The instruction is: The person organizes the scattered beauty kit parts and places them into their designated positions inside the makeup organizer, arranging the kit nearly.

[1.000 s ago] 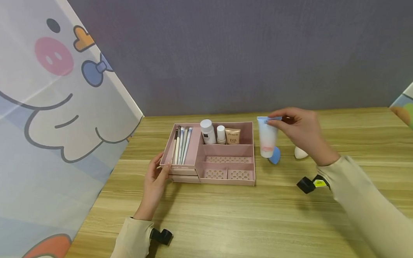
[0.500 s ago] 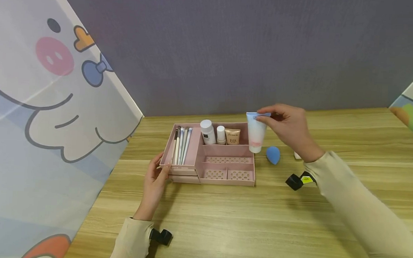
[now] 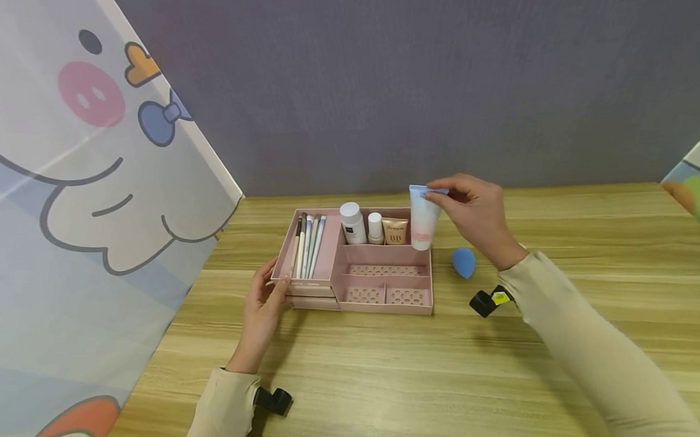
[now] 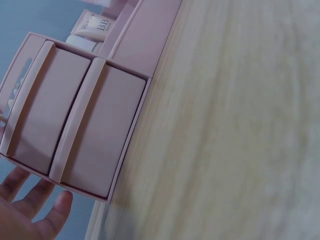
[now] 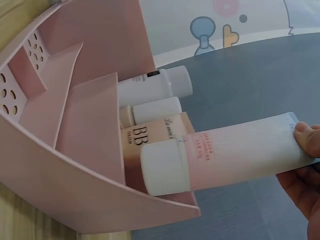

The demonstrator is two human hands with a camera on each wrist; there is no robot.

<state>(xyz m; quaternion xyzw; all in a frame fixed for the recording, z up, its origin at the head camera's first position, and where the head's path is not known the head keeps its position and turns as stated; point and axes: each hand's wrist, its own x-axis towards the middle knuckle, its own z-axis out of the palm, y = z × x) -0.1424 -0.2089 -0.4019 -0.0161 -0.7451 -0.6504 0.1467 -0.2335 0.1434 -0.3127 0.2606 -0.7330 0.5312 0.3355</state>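
My right hand (image 3: 472, 208) pinches a white-to-pink squeeze tube (image 3: 424, 219) by its flat blue end, cap down. The tube overlaps the back right compartment of a pink desk organizer (image 3: 383, 308). In the right wrist view its white cap (image 5: 165, 167) is right at the compartment's rim, beside a gold BB cream tube (image 5: 155, 135). My left hand (image 3: 260, 309) holds the organizer's front left corner, thumb at the front edge and fingers along the left side. In the left wrist view, those fingers (image 4: 37, 197) lie by the side wall, near two closed drawers (image 4: 70, 120).
A white bottle (image 3: 352, 223) and a small white-capped bottle (image 3: 375, 228) stand in the back compartment. Several brushes (image 3: 309, 246) lie in the left tray. A blue makeup sponge (image 3: 463, 262) sits on the wooden table (image 3: 376, 391) right of the organizer. A grey wall (image 3: 422, 84) rises behind.
My right hand has carried the squeeze tube left, from beside the organizer to over its back right compartment. A white sponge on the right is now hidden behind the arm. The left hand stays put.
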